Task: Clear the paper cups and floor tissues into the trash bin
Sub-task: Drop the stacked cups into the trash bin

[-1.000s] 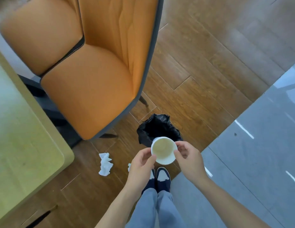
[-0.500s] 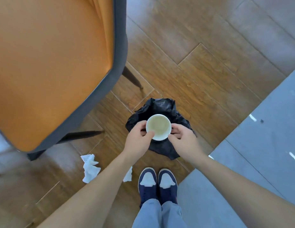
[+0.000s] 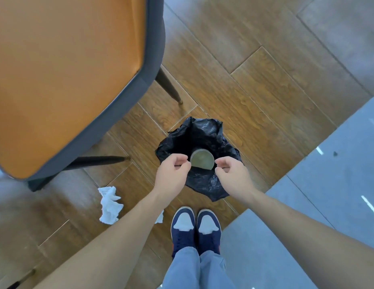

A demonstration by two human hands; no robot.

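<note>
Over the mouth of the trash bin (image 3: 197,140), which is lined with a crumpled black bag, both hands are held side by side. The paper cup (image 3: 202,159) is seen inside the bag's opening, upright, its rim facing the camera, between the two hands and lower than them. The left hand (image 3: 174,174) is placed at the cup's left side; its fingers (image 3: 180,158) are curled loosely inward with the thumb close to them, and nothing is gripped. The right hand (image 3: 234,176) is placed at the cup's right side, its fingers (image 3: 222,162) likewise half curled and empty. Whether either hand's fingertips touch the cup's rim cannot be told.

On the wooden floor (image 3: 234,84), a crumpled white tissue (image 3: 110,205) is seen to the left of the left forearm, well apart from the bin. A second small white scrap (image 3: 160,218) is partly hidden behind that forearm, just beside the left shoe. A pair of blue and white shoes (image 3: 195,228) is planted just below the bin. An orange chair (image 3: 63,76) with a dark edge is seen at upper left, and grey tiles (image 3: 328,201) adjoin the wood at right.
</note>
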